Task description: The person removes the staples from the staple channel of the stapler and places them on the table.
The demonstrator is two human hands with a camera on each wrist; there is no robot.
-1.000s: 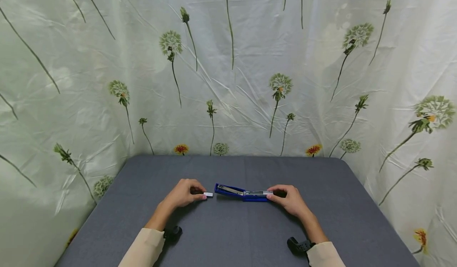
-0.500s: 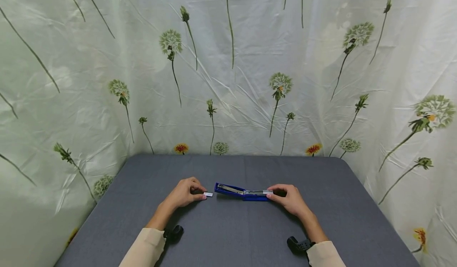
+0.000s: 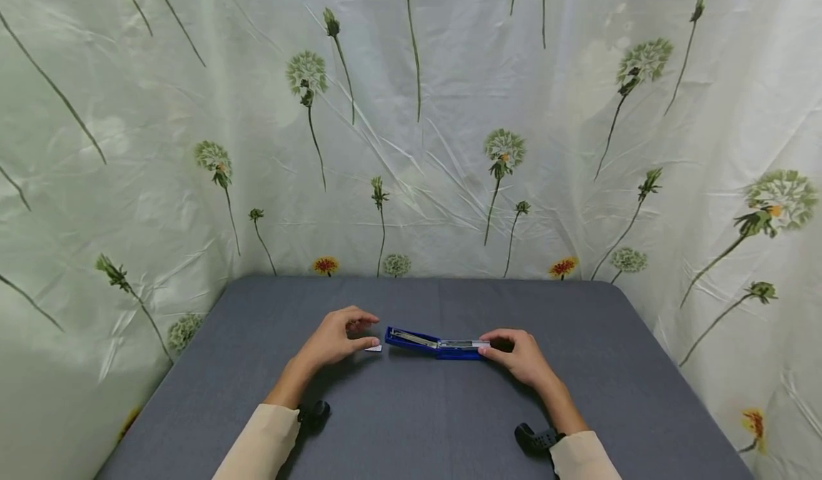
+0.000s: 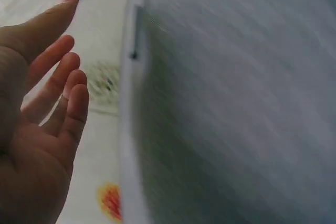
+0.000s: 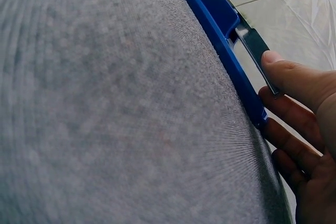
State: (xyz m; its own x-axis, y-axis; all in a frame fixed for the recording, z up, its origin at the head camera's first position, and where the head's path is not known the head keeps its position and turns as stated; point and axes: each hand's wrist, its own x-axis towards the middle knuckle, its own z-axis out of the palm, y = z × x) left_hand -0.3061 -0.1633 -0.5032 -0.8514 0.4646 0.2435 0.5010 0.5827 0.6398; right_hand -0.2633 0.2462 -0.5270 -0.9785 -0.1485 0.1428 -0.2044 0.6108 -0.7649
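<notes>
A blue stapler (image 3: 457, 355) lies folded open on the table, its top arm tipped back to the left and its metal magazine showing. My right hand (image 3: 523, 359) pinches the right end of the magazine between thumb and fingers; in the right wrist view the thumb presses on the dark metal rail (image 5: 256, 48) above the blue base (image 5: 231, 69). Left of the stapler, a small flat whitish piece (image 3: 374, 349) lies on the table. Just over it hovers my left hand (image 3: 337, 336), thumb and fingers apart, holding nothing.
A grey cloth covers the table (image 3: 411, 416). Behind it and along both sides hangs a pale curtain (image 3: 424, 180) with a dandelion print. Each wrist wears a black band mount (image 3: 536, 439).
My left hand has let go of the small whitish piece and lifted slightly, its fingers spreading. The piece stays on the table. My right hand and the stapler have not moved.
</notes>
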